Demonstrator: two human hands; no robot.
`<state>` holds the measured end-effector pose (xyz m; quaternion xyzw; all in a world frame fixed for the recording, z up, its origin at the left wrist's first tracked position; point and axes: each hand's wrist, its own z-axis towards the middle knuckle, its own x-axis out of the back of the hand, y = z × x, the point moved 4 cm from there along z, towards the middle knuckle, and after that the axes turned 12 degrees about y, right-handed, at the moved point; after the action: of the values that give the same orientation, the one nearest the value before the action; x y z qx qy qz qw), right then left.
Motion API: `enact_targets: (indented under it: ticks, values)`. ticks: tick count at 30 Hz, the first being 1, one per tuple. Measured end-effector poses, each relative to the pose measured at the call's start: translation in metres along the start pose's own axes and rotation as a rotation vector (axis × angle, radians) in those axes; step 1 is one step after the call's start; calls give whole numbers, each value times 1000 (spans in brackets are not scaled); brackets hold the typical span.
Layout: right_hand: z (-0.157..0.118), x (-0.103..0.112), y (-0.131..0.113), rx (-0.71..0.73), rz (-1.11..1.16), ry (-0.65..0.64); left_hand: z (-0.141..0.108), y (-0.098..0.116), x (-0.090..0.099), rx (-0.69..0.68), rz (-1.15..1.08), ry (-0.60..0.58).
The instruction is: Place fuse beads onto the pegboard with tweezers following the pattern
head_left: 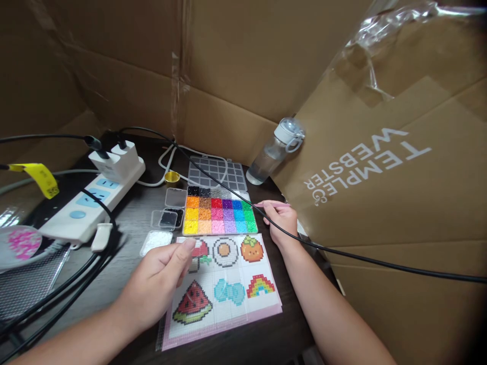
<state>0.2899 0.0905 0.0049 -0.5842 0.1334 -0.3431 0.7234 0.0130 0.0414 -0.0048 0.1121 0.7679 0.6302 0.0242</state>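
Note:
My right hand (280, 220) pinches a thin pink tool (281, 205), its tip pointing left at the green corner of a bead box (219, 215) sorted by colour. Over the upper left of a pattern sheet (228, 319) is my left hand (163, 276), fingers curled and thumb pressed on the index finger; whatever it may hold is hidden. The sheet shows pixel pictures, among them a watermelon slice (192, 302), an egg, an orange fruit, a bow and a rainbow (261, 286). A small box of white beads (156, 242) sits just beyond my left hand.
A black cable (365, 259) crosses over the bead box and my right wrist. Left stand a power strip (87, 208) and a dish of pink beads (23, 243). Behind are a clear lid (216, 173), a gold cup (172, 177) and a water bottle (272, 154). Cardboard walls surround the table.

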Motion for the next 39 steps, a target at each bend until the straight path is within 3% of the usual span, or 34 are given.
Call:
enact_targets:
  ticks: [33, 39]
  values:
    - [2, -1, 6, -49, 24, 3, -1, 0, 2, -22, 11, 4]
    - [5, 3, 10, -46, 143, -21, -1, 0, 3, -14, 15, 7]
